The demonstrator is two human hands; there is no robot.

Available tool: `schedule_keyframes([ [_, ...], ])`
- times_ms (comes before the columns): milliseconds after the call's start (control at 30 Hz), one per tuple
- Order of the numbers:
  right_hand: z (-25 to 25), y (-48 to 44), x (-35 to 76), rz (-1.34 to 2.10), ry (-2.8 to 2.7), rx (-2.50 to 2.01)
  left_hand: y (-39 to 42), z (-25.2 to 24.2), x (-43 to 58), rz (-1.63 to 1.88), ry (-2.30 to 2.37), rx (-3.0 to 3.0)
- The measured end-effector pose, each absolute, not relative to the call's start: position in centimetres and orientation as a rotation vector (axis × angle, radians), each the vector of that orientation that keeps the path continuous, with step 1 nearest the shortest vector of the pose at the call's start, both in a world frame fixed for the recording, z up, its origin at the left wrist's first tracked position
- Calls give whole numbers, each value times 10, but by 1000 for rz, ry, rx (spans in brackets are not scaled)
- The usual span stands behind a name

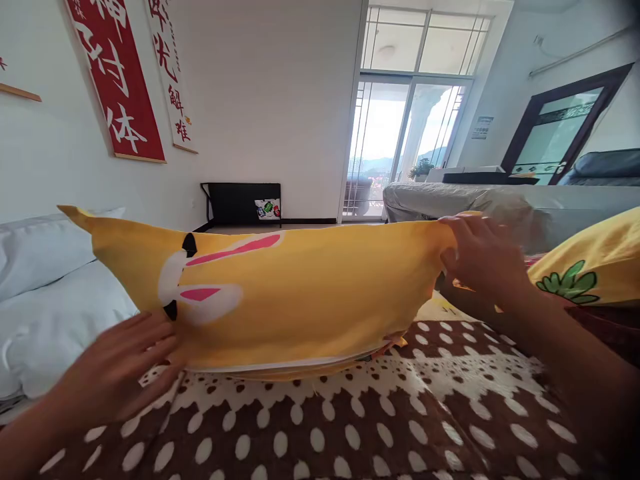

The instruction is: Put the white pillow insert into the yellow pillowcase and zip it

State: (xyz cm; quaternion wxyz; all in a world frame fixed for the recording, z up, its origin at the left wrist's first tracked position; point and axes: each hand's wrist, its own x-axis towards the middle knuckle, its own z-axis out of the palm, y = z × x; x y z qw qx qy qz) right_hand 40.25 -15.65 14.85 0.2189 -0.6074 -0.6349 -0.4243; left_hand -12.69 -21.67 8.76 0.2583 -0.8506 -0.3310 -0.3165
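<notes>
A yellow pillow (325,287), printed with a white, pink and black design at its left part, stands on its long edge in front of me. A pale zip-like strip runs along its lower edge. At its lower left, my left hand (125,360) grips the cloth, fingers against the front and thumb lower down. My right hand (480,257) is closed on the upper right corner; some of its fingers are hidden behind the cloth. Beneath the pillow lies a brown and cream spotted blanket (315,440).
White pillows (65,313) lie at the left. Another yellow cushion with a green leaf print (595,260) is at the right. Behind stand a plastic-covered piece of furniture (435,200), a black panel (235,203) by the wall and a glass sliding door (380,133).
</notes>
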Motion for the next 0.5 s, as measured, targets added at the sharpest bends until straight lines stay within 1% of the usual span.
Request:
schedule_keyframes([
  [67,167,-150,421,-1263,-1744,-1736,-215,121,-139,-997,-875,-1978],
  [100,173,-148,429,-1232,-1819,-1789,-211,136,-145,-1021,-935,-1866],
  [167,183,-145,439,-1069,-2005,-1969,-199,159,-157,-934,-1079,-1855],
  [233,186,-147,443,-890,-2075,-2179,-187,165,-166,-826,-1195,-1914],
  [267,184,-149,442,-854,-2049,-2251,-183,163,-170,-815,-1273,-1898],
  [400,169,-154,423,-1012,-1795,-2255,-170,149,-172,-930,-1608,-1699],
  [500,176,-150,405,-1048,-1889,-2228,-159,171,-162,-884,-1563,-1724],
])
